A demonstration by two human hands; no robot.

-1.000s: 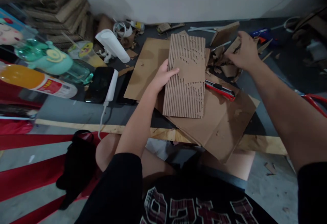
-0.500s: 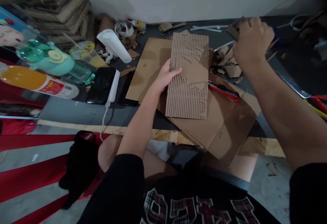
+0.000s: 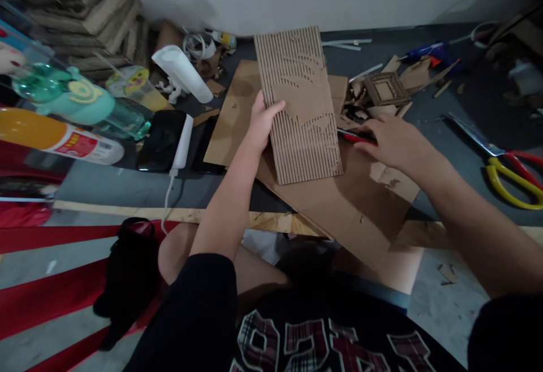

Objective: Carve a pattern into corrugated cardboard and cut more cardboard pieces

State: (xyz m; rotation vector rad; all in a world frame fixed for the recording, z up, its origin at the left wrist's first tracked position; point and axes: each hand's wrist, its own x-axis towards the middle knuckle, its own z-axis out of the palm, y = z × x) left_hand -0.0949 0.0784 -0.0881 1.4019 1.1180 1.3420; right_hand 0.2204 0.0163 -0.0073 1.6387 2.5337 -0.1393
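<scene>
My left hand grips the left edge of a corrugated cardboard piece, thumb on its front. Ribs show over most of that face, with a patch of smooth brown paper in the middle. My right hand is closed round a red and black utility knife, whose far end passes behind the cardboard piece. Under both hands lie flat cardboard sheets. Just beyond my right hand, a small square cardboard frame rests among torn paper scraps.
Scissors with red and yellow handles lie at the right. A blue glue gun is behind them. At the left are a phone, a white power bank, an orange drink bottle and stacked cardboard strips.
My right hand has put down the small cardboard frame among the scraps and come nearer, onto the utility knife. The cardboard piece in my left hand has tilted and shifted left.
</scene>
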